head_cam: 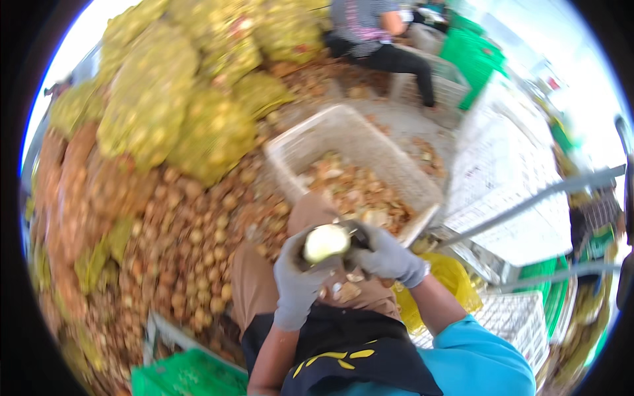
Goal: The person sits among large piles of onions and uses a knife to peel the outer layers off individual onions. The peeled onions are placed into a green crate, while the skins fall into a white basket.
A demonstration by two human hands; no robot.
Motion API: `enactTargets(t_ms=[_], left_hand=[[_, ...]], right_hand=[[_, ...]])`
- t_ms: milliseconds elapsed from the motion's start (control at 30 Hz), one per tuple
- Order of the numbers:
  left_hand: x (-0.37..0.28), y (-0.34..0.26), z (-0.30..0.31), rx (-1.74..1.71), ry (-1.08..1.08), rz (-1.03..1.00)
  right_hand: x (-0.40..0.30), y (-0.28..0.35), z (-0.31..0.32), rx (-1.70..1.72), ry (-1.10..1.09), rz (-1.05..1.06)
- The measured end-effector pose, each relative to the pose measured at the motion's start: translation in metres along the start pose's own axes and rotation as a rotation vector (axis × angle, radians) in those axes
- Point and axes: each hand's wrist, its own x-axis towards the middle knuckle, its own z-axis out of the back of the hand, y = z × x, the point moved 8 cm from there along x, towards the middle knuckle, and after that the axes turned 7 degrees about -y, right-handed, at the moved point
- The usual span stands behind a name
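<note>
A pale peeled onion (327, 243) rests in my left hand (297, 277), which wears a grey glove with dark finger parts. Close against the onion's right side is my right hand (389, 255), gloved the same way and closed around a small dark tool whose kind is too blurred to tell. Both hands are above my lap, where bits of onion skin (346, 292) lie on the brown trousers. Just beyond my knees stands a white plastic crate (346, 116) holding onion skins and scraps (369, 190).
Loose onions (198, 247) cover the floor at left, below piled yellow mesh sacks (153, 99). A seated person (371, 29) works at the top beside another crate. White crates (505, 183) and a metal bar (535, 198) stand at right; a green crate (188, 373) sits lower left.
</note>
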Motion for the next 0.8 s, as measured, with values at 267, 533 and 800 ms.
enactTargets(t_ms=[267, 533, 800], left_hand=[[-0.008, 0.021, -0.016, -0.306, -0.135, 0.167], [-0.017, 0.015, -0.016, -0.338, -0.134, 0.141], [-0.006, 0.003, -0.027, -0.361, -0.058, 0.108]], right_hand=[[-0.021, -0.008, -0.003, -0.413, -0.220, 0.448], [-0.022, -0.003, -0.003, -0.367, -0.113, 0.203], [-0.022, 0.015, 0.010, -0.414, -0.266, 0.472]])
